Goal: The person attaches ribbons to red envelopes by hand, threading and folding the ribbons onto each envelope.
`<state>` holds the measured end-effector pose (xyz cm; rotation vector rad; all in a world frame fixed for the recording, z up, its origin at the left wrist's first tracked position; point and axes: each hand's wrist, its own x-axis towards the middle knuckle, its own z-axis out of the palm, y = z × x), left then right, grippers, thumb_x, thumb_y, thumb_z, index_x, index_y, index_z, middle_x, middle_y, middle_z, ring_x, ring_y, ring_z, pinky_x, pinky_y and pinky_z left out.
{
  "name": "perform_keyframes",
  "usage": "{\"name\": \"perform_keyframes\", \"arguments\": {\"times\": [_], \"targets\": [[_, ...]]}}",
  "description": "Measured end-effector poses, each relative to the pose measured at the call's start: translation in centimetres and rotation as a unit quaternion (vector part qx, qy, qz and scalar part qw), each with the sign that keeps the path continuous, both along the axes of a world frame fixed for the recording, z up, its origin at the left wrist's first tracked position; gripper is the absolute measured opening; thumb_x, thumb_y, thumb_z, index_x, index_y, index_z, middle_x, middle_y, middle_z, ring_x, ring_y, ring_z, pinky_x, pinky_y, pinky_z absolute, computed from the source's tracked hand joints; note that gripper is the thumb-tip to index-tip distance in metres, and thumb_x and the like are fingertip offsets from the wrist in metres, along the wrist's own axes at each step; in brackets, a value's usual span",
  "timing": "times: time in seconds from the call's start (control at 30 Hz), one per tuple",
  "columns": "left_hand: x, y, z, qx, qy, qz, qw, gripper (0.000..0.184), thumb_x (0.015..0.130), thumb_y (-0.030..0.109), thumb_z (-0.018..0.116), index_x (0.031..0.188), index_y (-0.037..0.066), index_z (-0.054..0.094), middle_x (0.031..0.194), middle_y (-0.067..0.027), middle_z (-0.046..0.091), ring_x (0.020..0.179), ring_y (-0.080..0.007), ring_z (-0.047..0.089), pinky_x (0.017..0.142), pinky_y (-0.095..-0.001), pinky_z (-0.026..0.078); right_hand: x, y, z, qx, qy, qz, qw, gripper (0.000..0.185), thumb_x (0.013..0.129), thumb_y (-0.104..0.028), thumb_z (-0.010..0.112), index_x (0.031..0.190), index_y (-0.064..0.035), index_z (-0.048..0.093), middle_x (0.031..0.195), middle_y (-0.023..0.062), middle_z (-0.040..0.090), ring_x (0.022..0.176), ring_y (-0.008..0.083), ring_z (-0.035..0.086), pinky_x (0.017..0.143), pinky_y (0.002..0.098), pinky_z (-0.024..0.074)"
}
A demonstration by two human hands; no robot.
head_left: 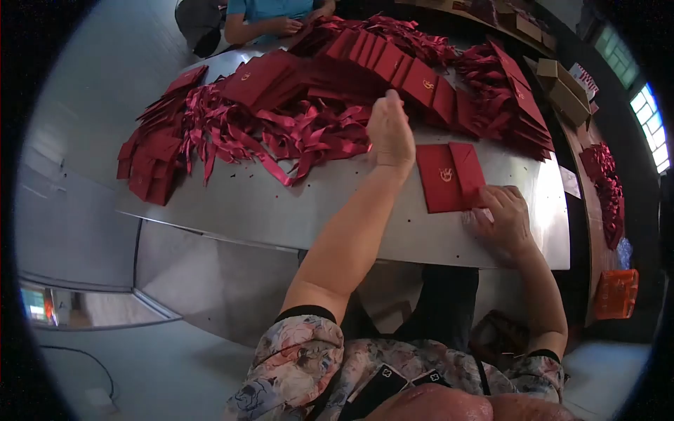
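A flat red paper bag (440,184) with a gold emblem lies on the metal table in front of me, its right-hand flap folded over. My right hand (504,216) is at the bag's lower right corner, fingers bent and closed on its edge. Something small and shiny shows by the fingertips; I cannot make it out. My left hand (392,133) is raised edge-on beside the heap of bags, fingers stretched upward, with nothing visible in it. Behind it, a long row of overlapping red bags (382,59) spreads across the table. Dark pink ribbons (281,133) hang tangled in front of them.
Another stack of red bags (516,98) leans at the right of the metal table (281,217). Across from me, a person in a blue shirt (270,14) has hands near the pile. Cardboard boxes (562,91) and an orange basket (616,293) stand along the right side.
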<state>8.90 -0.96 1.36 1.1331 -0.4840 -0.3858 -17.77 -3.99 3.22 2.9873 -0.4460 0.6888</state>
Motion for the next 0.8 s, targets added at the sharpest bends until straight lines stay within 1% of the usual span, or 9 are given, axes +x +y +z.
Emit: {"name": "perform_keyframes", "arguments": {"times": [0.03,0.13,0.17,0.23,0.3,0.43,0.47,0.73,0.8], "targets": [[-0.9,1.0,0.5,0.061,-0.070,-0.022,0.995,0.047,0.098,0.049,0.045,0.086,0.005,0.055,0.067,-0.0013,0.046,0.062,-0.0112,0.045,0.057,-0.0290,0.038,0.0,0.8,0.1,0.034,-0.008,-0.012,0.999,0.025,0.078,-0.014,0.070,0.099,-0.0006,0.064,0.100,0.0150,0.067,0.089,0.0328,0.065,0.090,0.0456,0.0459],[-2.5,1.1,0.6,0.043,-0.248,-0.032,0.967,0.042,0.100,0.037,0.048,0.075,0.004,0.048,0.067,-0.0133,0.048,0.061,-0.0280,0.048,0.061,-0.0393,0.040,1.0,-0.1,0.6,0.044,-0.051,-0.014,0.998,0.022,0.079,-0.013,0.070,0.097,-0.0009,0.065,0.099,0.0141,0.068,0.089,0.0324,0.065,0.087,0.0443,0.0470],[-2.8,1.7,1.0,0.061,-0.284,-0.038,0.956,0.040,0.100,0.034,0.049,0.073,0.004,0.049,0.066,-0.0153,0.049,0.060,-0.0325,0.048,0.059,-0.0412,0.040,2.1,-0.3,1.0,0.036,-0.121,-0.002,0.992,0.018,0.081,-0.013,0.069,0.095,-0.0014,0.066,0.090,0.0139,0.067,0.083,0.0322,0.064,0.078,0.0426,0.0481],[-3.7,2.7,2.5,0.100,-0.303,-0.006,0.948,0.041,0.100,0.033,0.050,0.071,0.003,0.048,0.066,-0.0186,0.050,0.061,-0.0384,0.050,0.057,-0.0442,0.040,4.5,-0.9,2.3,0.137,-0.159,-0.020,0.978,0.012,0.083,-0.012,0.067,0.085,-0.0008,0.063,0.081,0.0157,0.063,0.075,0.0330,0.062,0.067,0.0413,0.0475],[-3.0,1.5,0.9,0.082,-0.282,-0.046,0.955,0.041,0.101,0.033,0.048,0.072,0.003,0.049,0.067,-0.0186,0.051,0.064,-0.0393,0.052,0.058,-0.0451,0.040,7.4,-2.9,2.0,0.141,-0.154,-0.034,0.977,0.016,0.085,-0.013,0.065,0.076,-0.0009,0.058,0.070,0.0169,0.058,0.064,0.0358,0.058,0.058,0.0420,0.0451],[-3.5,2.8,2.4,0.136,-0.301,-0.050,0.942,0.043,0.102,0.035,0.045,0.073,0.004,0.048,0.066,-0.0181,0.050,0.063,-0.0386,0.051,0.058,-0.0443,0.040,10.5,-5.9,-1.5,0.167,-0.095,-0.028,0.981,0.018,0.085,-0.016,0.064,0.076,-0.0022,0.057,0.068,0.0180,0.059,0.065,0.0402,0.058,0.059,0.0451,0.0465],[-3.2,1.7,1.0,0.077,-0.292,-0.046,0.952,0.044,0.102,0.036,0.045,0.073,0.004,0.049,0.066,-0.0179,0.050,0.063,-0.0379,0.051,0.058,-0.0437,0.039,10.7,-6.4,-2.5,0.157,-0.066,-0.024,0.985,0.017,0.085,-0.017,0.065,0.079,-0.0031,0.058,0.069,0.0182,0.060,0.066,0.0411,0.059,0.060,0.0460,0.0471],[-3.2,0.8,-0.1,0.060,-0.273,-0.062,0.958,0.047,0.102,0.037,0.044,0.072,0.002,0.046,0.064,-0.0165,0.046,0.057,-0.0324,0.046,0.056,-0.0404,0.038,9.0,-6.0,-2.6,0.213,-0.012,-0.030,0.977,0.019,0.084,-0.022,0.065,0.090,-0.0048,0.059,0.076,0.0192,0.063,0.077,0.0410,0.062,0.067,0.0477,0.0489],[-2.8,0.7,-0.5,0.104,-0.277,-0.087,0.951,0.049,0.103,0.043,0.040,0.081,0.002,0.055,0.063,-0.0045,0.046,0.059,-0.0132,0.045,0.058,-0.0303,0.040,8.9,-5.9,-2.5,0.210,-0.001,-0.031,0.977,0.019,0.085,-0.022,0.064,0.090,-0.0046,0.059,0.077,0.0193,0.064,0.079,0.0411,0.062,0.069,0.0485,0.0489]]}}
